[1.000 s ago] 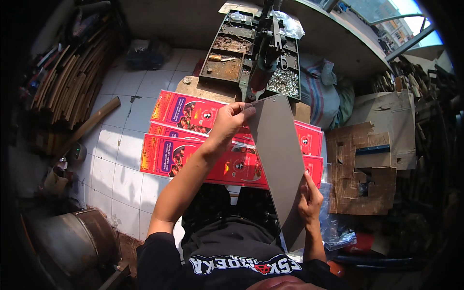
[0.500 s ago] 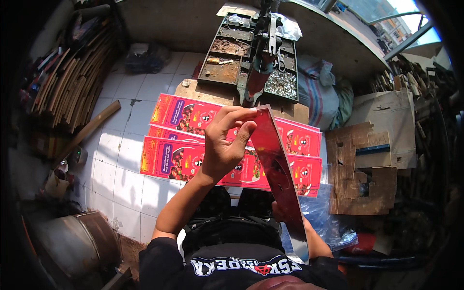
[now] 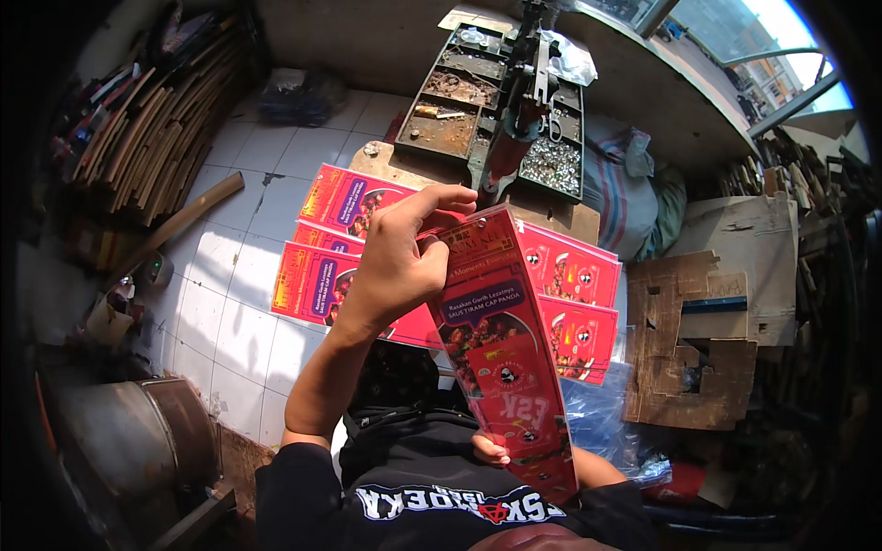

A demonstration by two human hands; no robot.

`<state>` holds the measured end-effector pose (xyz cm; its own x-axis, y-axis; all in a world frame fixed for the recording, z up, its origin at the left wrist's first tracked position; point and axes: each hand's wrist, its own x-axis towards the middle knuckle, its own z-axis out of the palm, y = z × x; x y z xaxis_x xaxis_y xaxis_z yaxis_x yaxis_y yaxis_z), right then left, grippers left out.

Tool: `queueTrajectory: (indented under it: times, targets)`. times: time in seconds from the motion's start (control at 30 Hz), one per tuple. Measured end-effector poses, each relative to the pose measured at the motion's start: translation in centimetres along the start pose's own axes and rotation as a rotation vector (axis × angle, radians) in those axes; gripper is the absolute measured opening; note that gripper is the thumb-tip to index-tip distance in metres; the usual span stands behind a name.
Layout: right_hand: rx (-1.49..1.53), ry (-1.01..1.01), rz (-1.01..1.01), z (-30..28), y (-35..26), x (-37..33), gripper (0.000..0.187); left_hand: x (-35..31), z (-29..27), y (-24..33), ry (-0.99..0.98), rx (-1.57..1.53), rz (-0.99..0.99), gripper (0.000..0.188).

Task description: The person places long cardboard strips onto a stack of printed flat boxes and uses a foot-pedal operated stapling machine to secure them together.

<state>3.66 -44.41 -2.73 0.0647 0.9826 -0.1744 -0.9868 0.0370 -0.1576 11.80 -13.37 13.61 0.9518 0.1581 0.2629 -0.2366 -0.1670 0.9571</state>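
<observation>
A long, glossy red printed panel [image 3: 501, 354] with food pictures slants across in front of me. My left hand [image 3: 395, 262] pinches its far end between thumb and curled fingers, near a small round metal spot in the corner. Lower down, my right hand [image 3: 491, 449] grips the panel's near part; only its fingertips show, and the rest is behind the panel. Just beyond the panel's far end stands a dark metal press-like machine [image 3: 510, 151]. Several matching red panels [image 3: 308, 280] lie in overlapping rows under my left forearm and to both sides.
A dark compartment tray [image 3: 439, 135] surrounds the machine, holding small shiny metal pieces [image 3: 551, 165] on its right. Scissors [image 3: 554, 124] hang there. Cut cardboard [image 3: 657, 340] and clear plastic [image 3: 597, 413] lie right; stacked boards [image 3: 152, 138] lean at left, above a metal drum [image 3: 119, 432].
The panel has turned so its printed face shows instead of a reflective sheen. My left hand has shifted slightly left and lower, and my right fingertips now show at the panel's edge.
</observation>
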Motion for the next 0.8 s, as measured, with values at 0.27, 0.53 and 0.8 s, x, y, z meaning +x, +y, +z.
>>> queueTrajectory:
  times: [0.27,0.53,0.8]
  targets:
    - [-0.033,0.027,0.003,0.1,-0.2,0.2,0.051,0.5,0.2,0.1,0.025,-0.034,0.001,0.035]
    - [-0.037,0.029,0.026,0.1,-0.1,0.8,0.053,0.5,-0.2,-0.1,0.008,0.039,-0.038,0.03]
    - [-0.054,0.033,0.044,0.5,-0.3,1.4,0.056,0.4,-1.7,0.0,-0.028,-0.01,-0.088,0.034]
